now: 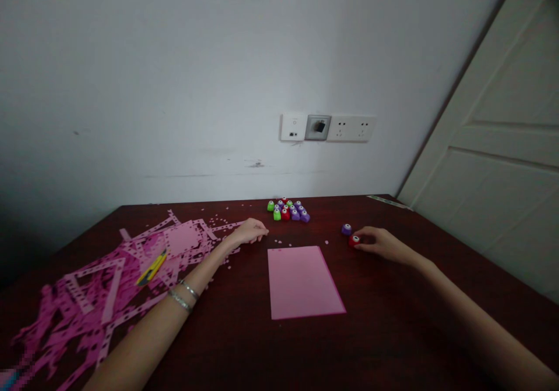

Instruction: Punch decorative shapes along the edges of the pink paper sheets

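My right hand [379,243] has its thumb and fingers closed around a small red craft punch [354,240] on the right part of the table. Just beyond it stands a purple craft punch [346,229]. My left hand [250,231] rests on the table with its fingers curled together; whether anything is in them is hidden. Between and nearer than the hands lies a stack of pink paper [303,283], with tiny marks at its top left corner. Several green, red and purple craft punches [288,210] stand grouped at the back.
On the left spreads a heap of pink paper strips [113,286] full of punched holes, with a yellow cutter knife [151,267] on top. Tiny pink paper bits [223,222] are scattered around. A white wall [196,88] with sockets [351,128] borders the back; a pale door [493,141] is at right.
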`<action>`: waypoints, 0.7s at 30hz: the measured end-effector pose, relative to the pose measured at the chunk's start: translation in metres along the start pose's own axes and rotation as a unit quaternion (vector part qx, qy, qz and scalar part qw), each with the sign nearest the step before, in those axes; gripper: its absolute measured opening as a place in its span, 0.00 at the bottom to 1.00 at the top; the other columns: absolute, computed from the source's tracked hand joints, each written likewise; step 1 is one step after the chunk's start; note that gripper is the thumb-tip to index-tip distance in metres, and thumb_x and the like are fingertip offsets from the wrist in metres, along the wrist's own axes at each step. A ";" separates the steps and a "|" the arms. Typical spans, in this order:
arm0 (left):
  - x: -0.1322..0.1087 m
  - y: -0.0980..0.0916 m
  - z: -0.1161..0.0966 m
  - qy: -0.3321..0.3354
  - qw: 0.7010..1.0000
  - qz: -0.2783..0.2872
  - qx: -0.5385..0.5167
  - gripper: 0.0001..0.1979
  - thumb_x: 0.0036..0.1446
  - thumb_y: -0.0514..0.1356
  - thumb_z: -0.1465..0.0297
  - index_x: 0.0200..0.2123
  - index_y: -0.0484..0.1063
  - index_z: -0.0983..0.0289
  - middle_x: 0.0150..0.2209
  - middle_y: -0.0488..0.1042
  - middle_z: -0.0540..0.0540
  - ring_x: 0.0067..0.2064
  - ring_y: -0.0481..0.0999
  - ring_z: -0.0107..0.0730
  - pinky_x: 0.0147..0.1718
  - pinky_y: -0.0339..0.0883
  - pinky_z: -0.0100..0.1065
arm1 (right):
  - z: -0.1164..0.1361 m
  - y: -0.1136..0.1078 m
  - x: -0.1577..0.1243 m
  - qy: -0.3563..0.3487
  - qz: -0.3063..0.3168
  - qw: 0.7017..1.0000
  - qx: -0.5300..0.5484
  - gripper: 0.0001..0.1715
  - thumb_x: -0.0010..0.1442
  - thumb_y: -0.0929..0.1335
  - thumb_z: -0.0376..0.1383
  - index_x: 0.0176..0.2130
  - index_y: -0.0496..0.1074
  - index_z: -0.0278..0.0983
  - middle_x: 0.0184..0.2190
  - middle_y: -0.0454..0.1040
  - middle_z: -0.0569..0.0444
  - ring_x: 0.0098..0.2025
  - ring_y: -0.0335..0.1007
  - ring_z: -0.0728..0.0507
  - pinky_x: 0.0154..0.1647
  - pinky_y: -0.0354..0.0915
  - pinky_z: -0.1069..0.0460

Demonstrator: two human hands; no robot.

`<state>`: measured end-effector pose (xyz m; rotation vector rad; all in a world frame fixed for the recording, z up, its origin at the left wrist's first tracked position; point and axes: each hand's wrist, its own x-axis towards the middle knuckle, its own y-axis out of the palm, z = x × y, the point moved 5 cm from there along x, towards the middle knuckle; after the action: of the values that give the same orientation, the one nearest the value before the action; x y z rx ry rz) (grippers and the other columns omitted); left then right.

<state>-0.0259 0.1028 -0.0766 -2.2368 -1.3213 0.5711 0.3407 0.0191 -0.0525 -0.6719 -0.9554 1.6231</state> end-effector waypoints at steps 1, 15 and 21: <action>-0.002 0.000 -0.001 -0.001 1.000 0.001 -0.002 0.14 0.48 0.56 0.60 0.25 0.69 0.66 0.18 0.67 0.48 0.15 0.59 0.20 0.15 0.48 0.26 | 0.001 -0.002 0.000 0.001 -0.002 1.000 -0.011 0.21 0.51 0.66 0.45 0.42 0.72 0.36 0.40 0.72 0.47 0.38 0.68 0.42 0.40 0.63 0.50; -0.009 0.000 -0.011 0.014 1.000 0.003 -0.009 0.13 0.47 0.56 0.60 0.22 0.66 0.65 0.17 0.64 0.47 0.16 0.58 0.21 0.15 0.50 0.26 | 0.104 0.043 0.060 -0.095 0.002 0.993 -0.072 0.12 0.56 0.64 0.41 0.29 0.72 0.37 0.25 0.72 0.53 0.25 0.65 0.47 0.24 0.55 0.54; -0.003 0.001 -0.002 0.005 1.000 0.005 -0.007 0.13 0.48 0.56 0.61 0.22 0.66 0.66 0.17 0.64 0.47 0.15 0.59 0.20 0.14 0.50 0.26 | 0.092 0.072 0.083 -0.086 -0.063 0.994 -0.038 0.11 0.57 0.62 0.39 0.31 0.70 0.36 0.25 0.72 0.54 0.26 0.66 0.48 0.26 0.55 0.55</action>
<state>-0.0254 0.0993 -0.0749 -2.2556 -1.3128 0.5565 0.2071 0.0698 -0.0628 -0.5183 -1.1669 1.5577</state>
